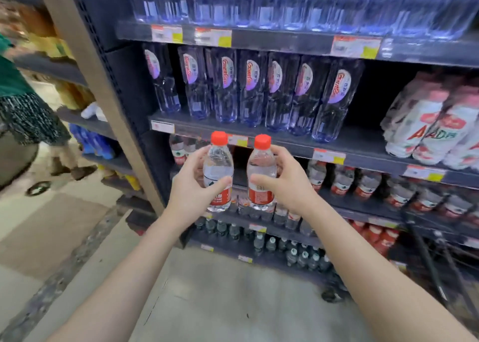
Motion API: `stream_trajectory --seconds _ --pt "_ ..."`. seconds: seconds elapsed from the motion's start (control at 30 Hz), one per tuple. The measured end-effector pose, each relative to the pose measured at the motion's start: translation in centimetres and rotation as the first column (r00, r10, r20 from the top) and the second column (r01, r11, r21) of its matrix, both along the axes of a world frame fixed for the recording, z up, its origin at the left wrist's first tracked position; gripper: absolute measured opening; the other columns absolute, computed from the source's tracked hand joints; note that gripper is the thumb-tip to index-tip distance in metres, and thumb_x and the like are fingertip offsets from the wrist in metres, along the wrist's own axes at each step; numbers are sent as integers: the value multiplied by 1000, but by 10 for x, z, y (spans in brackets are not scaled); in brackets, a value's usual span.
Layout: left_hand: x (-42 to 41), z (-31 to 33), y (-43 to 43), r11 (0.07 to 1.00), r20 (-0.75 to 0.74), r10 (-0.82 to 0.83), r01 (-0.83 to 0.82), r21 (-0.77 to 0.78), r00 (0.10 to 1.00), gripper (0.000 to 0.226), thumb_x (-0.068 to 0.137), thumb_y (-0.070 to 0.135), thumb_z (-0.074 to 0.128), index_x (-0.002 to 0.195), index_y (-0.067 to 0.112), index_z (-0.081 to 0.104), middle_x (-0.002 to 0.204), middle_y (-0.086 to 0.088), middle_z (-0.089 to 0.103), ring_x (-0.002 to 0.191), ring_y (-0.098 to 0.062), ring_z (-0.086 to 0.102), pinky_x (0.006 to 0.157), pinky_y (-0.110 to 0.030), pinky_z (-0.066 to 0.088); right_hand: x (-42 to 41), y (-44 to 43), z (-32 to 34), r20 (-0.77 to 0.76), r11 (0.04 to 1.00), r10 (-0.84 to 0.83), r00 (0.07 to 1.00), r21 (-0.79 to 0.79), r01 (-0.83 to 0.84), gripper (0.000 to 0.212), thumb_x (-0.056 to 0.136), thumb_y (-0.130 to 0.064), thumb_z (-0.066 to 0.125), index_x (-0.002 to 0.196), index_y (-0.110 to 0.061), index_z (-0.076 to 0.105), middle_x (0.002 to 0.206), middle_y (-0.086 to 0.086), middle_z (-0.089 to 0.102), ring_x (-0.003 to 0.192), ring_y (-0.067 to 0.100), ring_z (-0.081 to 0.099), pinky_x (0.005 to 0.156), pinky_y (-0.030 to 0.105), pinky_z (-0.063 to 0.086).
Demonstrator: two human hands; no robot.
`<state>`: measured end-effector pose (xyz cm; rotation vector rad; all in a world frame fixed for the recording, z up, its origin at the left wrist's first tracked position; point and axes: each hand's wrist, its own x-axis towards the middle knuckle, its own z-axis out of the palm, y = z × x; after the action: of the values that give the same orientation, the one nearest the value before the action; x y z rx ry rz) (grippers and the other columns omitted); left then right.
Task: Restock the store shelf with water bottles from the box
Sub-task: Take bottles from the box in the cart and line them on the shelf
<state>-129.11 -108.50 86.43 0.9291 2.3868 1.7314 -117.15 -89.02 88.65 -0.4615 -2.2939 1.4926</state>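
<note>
Store shelf [363, 207] faced the hands: left hand [193, 186] gripped one bottle [217, 176], right hand [287, 183] another [260, 176]. Placing step; next needed a free slot among red-label bottles [368, 183].
</note>
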Motion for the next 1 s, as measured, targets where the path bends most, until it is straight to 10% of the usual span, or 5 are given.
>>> stream_trajectory --seconds 0.17,0.33,0.5,0.7,1.0 --pt "-28 -34 24 989 77 -145 147 -27 986 71 82 33 89 137 53 50 134 21 64 123 -4 63 103 -34 54 1 13 -33 49 986 -162 986 -38 164 62 82 -27 82 136 -38 54 123 -20 67 112 0 64 101 38 54" --pt "-38 -78 55 970 137 -229 238 -54 964 77 83 23 89 142 49 48 124 27 67 113 8 64 88 -10 49 5 33 -85 111 965 -254 961 -39 259 57 83 -16 83 119 -51 56 110 -28 68 103 -6 65 89 17 52" --pt "-54 -141 93 952 127 -295 303 -50 947 75 80 21 90 138 48 49 122 17 68 111 4 65 90 -19 52 -11 67 -149 81 948 -306 949 -61 311 58 82 -17 82 133 -32 58 118 -14 71 108 7 68 99 42 55" --pt "-91 -240 156 947 4 -322 322 7 947 76 79 21 91 132 58 50 123 23 67 115 -6 66 98 -34 54 -55 126 -232 1 942 -335 942 -2 335 64 84 -26 82 140 -33 53 124 -19 68 112 1 65 101 41 54" --pt "-143 -325 219 897 -270 -275 348 274 923 69 79 12 90 129 44 56 113 17 72 103 -2 71 85 -16 53 -112 187 -297 -225 946 -276 934 109 305 51 82 -18 85 128 -27 63 106 -4 77 96 10 74 89 36 61"
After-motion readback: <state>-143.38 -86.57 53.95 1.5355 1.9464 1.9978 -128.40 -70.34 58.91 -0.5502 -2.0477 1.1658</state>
